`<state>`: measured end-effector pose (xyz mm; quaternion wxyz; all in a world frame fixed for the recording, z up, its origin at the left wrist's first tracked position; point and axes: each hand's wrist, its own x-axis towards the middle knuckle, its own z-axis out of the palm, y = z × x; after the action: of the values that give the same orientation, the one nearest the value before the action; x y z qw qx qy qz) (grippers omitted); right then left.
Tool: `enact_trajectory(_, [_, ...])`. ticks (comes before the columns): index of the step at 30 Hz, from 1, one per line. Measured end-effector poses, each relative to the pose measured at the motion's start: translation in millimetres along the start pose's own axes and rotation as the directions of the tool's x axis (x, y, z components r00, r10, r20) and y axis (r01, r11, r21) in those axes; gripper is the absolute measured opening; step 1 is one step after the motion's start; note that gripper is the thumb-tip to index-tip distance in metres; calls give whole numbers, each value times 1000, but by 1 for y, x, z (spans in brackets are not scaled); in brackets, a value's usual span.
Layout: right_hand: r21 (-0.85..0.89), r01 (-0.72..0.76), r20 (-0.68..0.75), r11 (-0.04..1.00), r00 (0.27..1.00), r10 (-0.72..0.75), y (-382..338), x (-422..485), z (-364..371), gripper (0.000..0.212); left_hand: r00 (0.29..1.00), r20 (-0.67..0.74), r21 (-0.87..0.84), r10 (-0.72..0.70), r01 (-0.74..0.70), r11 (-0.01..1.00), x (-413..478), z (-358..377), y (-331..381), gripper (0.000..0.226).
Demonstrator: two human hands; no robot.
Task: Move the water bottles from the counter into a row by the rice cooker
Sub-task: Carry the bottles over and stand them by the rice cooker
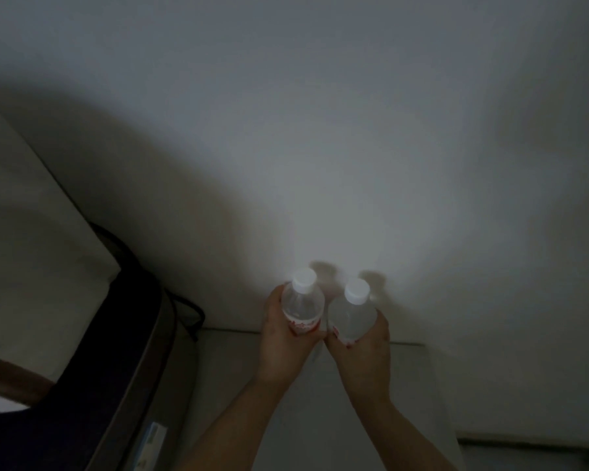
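Left hand (281, 329): fingers wrapped round left bottle (301, 305).
Right hand (363, 341): fingers wrapped round right bottle (351, 314).
Position: bottles just apart, upright, close to wall (320, 130).
Advice: lower both level; rice cooker unseen.

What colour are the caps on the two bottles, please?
Both caps are white, seen in the head view.

Dim room; bare white wall (320, 130), pale surface (371, 419) below.

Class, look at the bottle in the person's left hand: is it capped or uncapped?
Capped. The left bottle, gripped by the left hand, has a white cap sitting on its neck.
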<state>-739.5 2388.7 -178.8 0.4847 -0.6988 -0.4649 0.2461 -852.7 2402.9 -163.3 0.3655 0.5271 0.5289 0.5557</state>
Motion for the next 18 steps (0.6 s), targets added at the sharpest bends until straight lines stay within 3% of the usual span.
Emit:
enact_trajectory(7, [14,-12,65,1000,998,11,11,-4,-4,85,999,16,-14,-40,40,999,-8,-2,4,74])
enact_trajectory(18, [-45,-82,155,996,984,88,32,-4,-5,72,982,38,50,-187,185,981,-16,-1,-13,68])
